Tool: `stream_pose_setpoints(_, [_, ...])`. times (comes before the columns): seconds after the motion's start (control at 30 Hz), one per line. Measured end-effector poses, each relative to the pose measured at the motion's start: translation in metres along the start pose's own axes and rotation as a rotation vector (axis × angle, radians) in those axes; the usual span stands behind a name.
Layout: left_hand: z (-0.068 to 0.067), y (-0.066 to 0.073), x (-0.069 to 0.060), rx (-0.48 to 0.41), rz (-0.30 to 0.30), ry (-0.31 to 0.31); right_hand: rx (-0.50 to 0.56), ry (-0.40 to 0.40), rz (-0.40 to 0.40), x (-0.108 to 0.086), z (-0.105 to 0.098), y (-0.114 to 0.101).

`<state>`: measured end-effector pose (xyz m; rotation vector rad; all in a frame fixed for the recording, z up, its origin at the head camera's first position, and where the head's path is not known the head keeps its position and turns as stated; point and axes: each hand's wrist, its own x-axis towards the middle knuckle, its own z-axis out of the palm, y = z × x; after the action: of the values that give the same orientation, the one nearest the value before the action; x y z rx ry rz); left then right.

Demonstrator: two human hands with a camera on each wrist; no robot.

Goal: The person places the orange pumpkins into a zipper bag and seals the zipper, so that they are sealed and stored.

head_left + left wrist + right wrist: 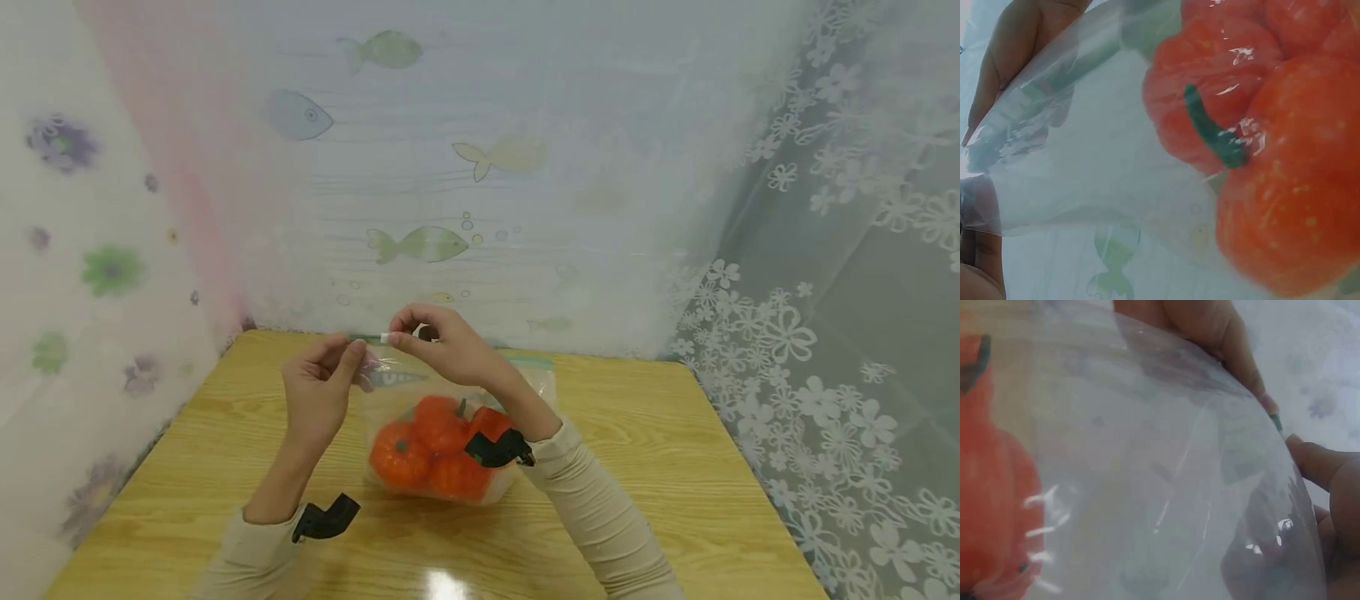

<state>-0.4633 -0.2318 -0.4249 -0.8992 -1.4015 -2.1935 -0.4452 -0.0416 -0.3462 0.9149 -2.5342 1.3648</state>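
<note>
A clear zip bag (pixel 382 400) holds several small orange pumpkins (pixel 401 458) with green stems, and rests on the table. My left hand (pixel 318 387) pinches the bag's top edge at its left corner, thumb against fingers. Close beside it, my right hand (pixel 450 346) pinches a small white slider (pixel 386 338) on the green zip strip (pixel 531 363). In the left wrist view the pumpkins (pixel 1297 187) press against the plastic, and one curved green stem (pixel 1210 128) shows. The right wrist view shows the bulging plastic (pixel 1147 469) and fingers at its edge.
The wooden table (pixel 637 467) carries the bag near its far side. Behind it stands a fish-patterned curtain (pixel 600 125), with a flowered sheet (pixel 97 333) at left and white lace-like flowers (pixel 795 333) at right. Black wrist cameras (pixel 326 517) sit at both cuffs.
</note>
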Motion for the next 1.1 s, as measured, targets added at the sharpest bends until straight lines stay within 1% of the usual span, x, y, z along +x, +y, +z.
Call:
stream_pose_setpoints(0.07, [0.001,-0.001,-0.002,0.01,0.04,-0.004,0.048,-0.023,0.044,-0.002,-0.003,-0.001])
stream_pose_setpoints(0.13, [0.002,-0.001,-0.004,0.009,0.068,-0.004,0.063,-0.042,0.082,-0.004,-0.005,-0.003])
stream_pose_setpoints(0.23, [0.002,0.0,-0.007,0.027,0.082,0.011,0.057,-0.059,0.113,-0.006,-0.008,-0.004])
stream_pose_setpoints(0.3, [0.002,0.001,-0.008,0.035,0.077,0.021,0.047,-0.06,0.123,-0.008,-0.009,-0.005])
stream_pose_setpoints(0.4, [0.001,0.002,-0.01,0.071,0.057,0.029,0.04,-0.059,0.12,-0.011,-0.011,-0.005])
stream_pose_setpoints(0.5, [0.002,0.004,-0.011,0.086,0.046,0.022,0.023,-0.064,0.106,-0.014,-0.013,-0.005])
stream_pose_setpoints(0.63, [0.003,0.007,-0.013,0.099,0.055,0.021,-0.007,-0.073,0.087,-0.019,-0.016,-0.009])
stream_pose_setpoints(0.77, [0.005,0.008,-0.014,0.046,0.077,0.031,-0.033,-0.082,0.075,-0.023,-0.019,-0.011])
stream_pose_setpoints(0.8, [0.005,0.009,-0.015,0.052,0.079,0.033,-0.043,-0.082,0.075,-0.024,-0.02,-0.011])
stream_pose_setpoints(0.9, [0.005,0.009,-0.016,0.027,0.089,0.023,-0.081,-0.077,0.077,-0.028,-0.022,-0.012])
stream_pose_setpoints(1.0, [0.005,0.009,-0.017,0.034,0.094,0.014,-0.116,-0.065,0.082,-0.032,-0.023,-0.014])
stream_pose_setpoints(1.1, [0.005,0.01,-0.018,0.001,0.108,0.008,-0.142,-0.054,0.089,-0.036,-0.024,-0.017])
